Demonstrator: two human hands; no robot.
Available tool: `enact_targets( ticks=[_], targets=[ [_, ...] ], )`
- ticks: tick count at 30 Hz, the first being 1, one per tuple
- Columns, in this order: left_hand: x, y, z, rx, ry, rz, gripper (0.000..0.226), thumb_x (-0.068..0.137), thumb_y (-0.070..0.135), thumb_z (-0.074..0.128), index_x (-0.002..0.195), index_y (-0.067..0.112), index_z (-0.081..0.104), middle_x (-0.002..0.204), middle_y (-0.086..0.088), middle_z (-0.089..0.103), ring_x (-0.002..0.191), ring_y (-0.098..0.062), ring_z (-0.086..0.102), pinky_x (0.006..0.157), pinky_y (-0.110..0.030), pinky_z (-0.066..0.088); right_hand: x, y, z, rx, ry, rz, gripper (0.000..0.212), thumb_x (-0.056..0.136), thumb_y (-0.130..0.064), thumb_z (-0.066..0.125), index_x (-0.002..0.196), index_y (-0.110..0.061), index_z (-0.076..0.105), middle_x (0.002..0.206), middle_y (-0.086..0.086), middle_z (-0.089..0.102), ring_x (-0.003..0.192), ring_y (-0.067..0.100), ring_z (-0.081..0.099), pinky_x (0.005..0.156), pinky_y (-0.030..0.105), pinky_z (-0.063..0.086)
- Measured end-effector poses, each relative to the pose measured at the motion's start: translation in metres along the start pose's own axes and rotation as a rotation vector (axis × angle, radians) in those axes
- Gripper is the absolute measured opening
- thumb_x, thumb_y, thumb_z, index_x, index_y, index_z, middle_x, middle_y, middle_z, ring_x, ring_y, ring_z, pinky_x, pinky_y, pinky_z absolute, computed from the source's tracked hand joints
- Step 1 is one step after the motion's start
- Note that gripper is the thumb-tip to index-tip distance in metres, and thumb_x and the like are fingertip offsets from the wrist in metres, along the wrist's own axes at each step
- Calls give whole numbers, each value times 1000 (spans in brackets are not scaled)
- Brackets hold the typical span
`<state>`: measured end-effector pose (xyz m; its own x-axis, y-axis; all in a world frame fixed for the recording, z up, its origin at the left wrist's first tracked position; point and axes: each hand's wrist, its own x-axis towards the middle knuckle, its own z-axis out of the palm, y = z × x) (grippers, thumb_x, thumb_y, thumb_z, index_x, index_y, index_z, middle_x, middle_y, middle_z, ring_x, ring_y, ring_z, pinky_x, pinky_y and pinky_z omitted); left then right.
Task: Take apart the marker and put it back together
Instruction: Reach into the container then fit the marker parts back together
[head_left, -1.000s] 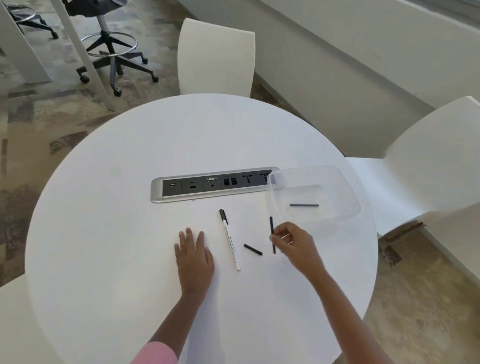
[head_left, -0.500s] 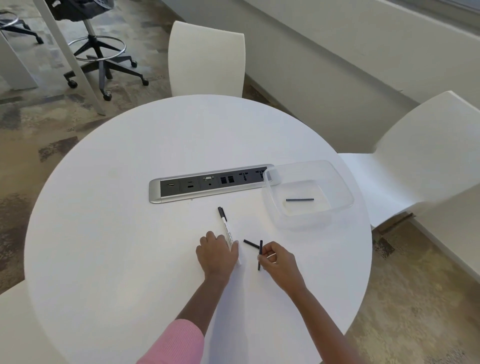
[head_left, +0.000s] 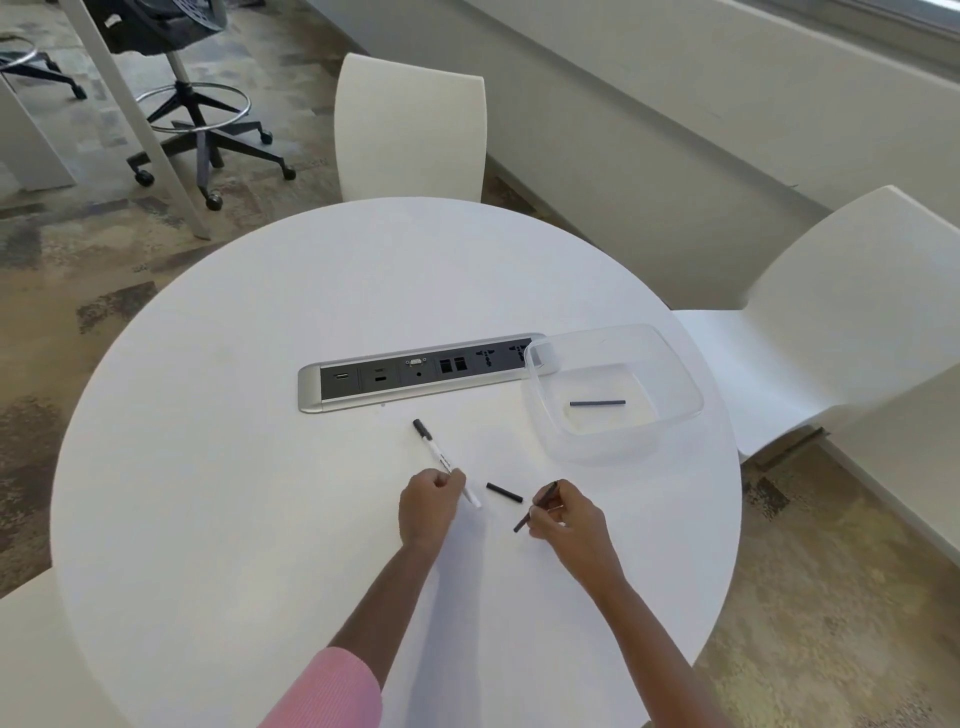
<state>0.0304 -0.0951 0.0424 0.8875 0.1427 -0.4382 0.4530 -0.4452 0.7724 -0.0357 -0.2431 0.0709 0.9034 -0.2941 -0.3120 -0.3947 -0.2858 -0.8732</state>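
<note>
The white marker barrel, black at its far end, lies on the round white table. My left hand is closed around the barrel's near part. My right hand pinches a thin black ink stick, tilted, a little to the right. A short black marker piece lies on the table between my two hands. Another thin black stick rests inside the clear plastic tub at the right.
A silver power and socket strip is set into the table's middle, just beyond the marker. White chairs stand at the far side and right. A black office stool is on the floor at far left.
My left hand slid right from flat on the table and closed on the marker barrel. My right hand drew the black stick nearer and tilted it.
</note>
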Motion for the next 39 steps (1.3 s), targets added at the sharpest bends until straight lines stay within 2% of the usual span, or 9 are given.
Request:
enact_targets(
  ticks=[3,6,10,15,18,27,32,37,39],
  targets=[
    [0,12,-11,-484,-41,-179,32,87,16,55,56,11,51,57,-1,51,50,-14,37,46,-23,28,-1,-14,-4,104,49,-45,21,80,4,56,72,-16,55,71,4,61,63,14,62,74,39,56],
    [-2,22,-22,-848,-179,-322,24,88,18,55,65,12,57,45,6,58,34,-3,41,34,-14,29,-4,-29,-5,192,88,-142,22,82,4,56,74,-17,54,69,-3,61,67,19,63,77,45,56],
    [-8,31,-31,-1080,-350,-387,15,90,22,53,80,12,58,45,7,62,31,0,44,31,-11,31,-9,-48,-3,297,120,-282,24,83,4,57,77,-20,56,70,-12,65,71,10,66,73,34,58],
    [-17,38,-33,-1141,-411,-430,12,88,21,56,84,11,61,47,4,65,30,-1,46,32,-10,32,-15,-64,3,333,128,-401,34,84,1,58,78,-32,59,79,-12,68,85,15,67,74,25,57],
    [-22,39,-33,-1147,-422,-437,12,87,21,57,83,10,62,49,4,66,31,-1,46,33,-10,33,-17,-69,5,330,137,-434,33,84,0,59,80,-33,59,83,-8,68,85,15,68,72,21,55],
    [-32,41,-33,-1161,-436,-454,12,86,20,59,77,11,62,51,2,67,31,-2,47,33,-10,34,-21,-70,9,324,129,-440,31,84,0,58,81,-30,58,85,1,68,86,17,68,76,29,57],
    [-34,39,-33,-1118,-397,-432,15,86,20,59,74,12,61,50,1,68,31,-2,47,32,-10,33,-20,-68,6,185,118,-504,36,84,1,57,80,-35,55,84,-6,66,82,4,65,66,8,49],
    [-38,41,-32,-1086,-404,-417,15,86,20,60,74,12,61,51,2,68,32,-3,48,32,-11,34,-19,-66,8,108,68,-524,36,84,2,55,84,-34,54,88,-6,64,86,-2,62,64,4,47],
    [-40,42,-31,-1102,-417,-429,15,86,20,60,74,11,61,51,2,68,32,-3,48,33,-11,34,-19,-64,10,116,56,-506,39,85,-1,56,92,-39,51,93,-11,64,86,-3,61,66,4,47]
  ],
)
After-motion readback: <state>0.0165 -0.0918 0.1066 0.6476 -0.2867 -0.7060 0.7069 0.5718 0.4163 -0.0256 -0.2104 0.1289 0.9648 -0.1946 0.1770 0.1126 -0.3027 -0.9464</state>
